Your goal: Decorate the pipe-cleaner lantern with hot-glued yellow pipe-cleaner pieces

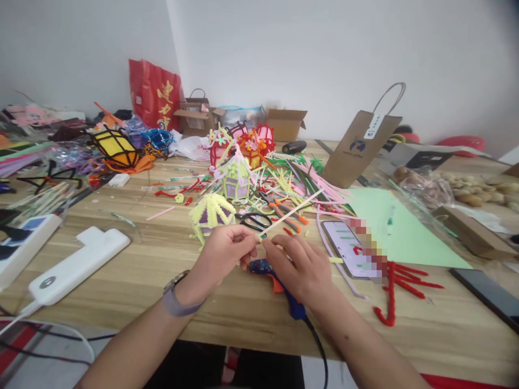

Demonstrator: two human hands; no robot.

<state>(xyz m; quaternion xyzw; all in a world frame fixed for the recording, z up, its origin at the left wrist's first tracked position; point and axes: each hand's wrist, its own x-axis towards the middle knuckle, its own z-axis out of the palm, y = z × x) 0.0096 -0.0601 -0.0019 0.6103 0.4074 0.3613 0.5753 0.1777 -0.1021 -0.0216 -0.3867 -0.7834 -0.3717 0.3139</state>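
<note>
A thin pale yellow pipe cleaner (292,213) slants up to the right from between my fingertips. My left hand (232,247), with a watch on its wrist, pinches its lower end. The fingers of my right hand (302,265) are bent and closed at the same end, their tips almost meeting the left ones. Beneath my right hand lies a blue and orange hot glue gun (298,308), partly covered. A yellow and purple pipe-cleaner lantern (213,213) stands just behind my left hand. Black-handled scissors (256,221) and orange-handled pliers (286,215) lie beyond my fingers.
More lanterns (236,186) and loose pipe cleaners cover the middle. Right are a phone (344,251), red pipe cleaners (391,302), a green sheet (409,232) and a paper bag (359,148). A white power strip (81,265) lies left; the glue gun's cord (320,337) crosses the front edge.
</note>
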